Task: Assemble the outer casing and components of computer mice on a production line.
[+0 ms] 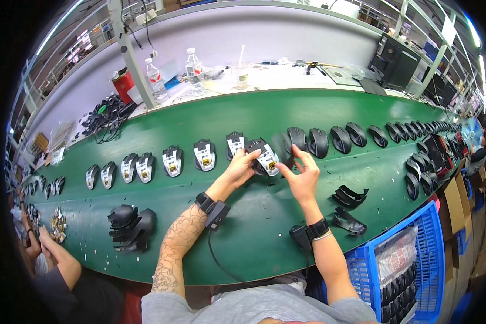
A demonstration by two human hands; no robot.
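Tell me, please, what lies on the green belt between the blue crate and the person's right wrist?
In the head view, two loose black shell pieces lie on the green belt between the blue crate and the right wrist.

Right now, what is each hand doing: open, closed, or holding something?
Left hand: closed on the open mouse, holding it on the green belt.
Right hand: open, fingers spread beside the mouse, holding nothing.

A long green conveyor belt (210,116) curves across the workshop. Behind it runs a white shelf (275,78), with 1 grey post (128,51) rising from it.
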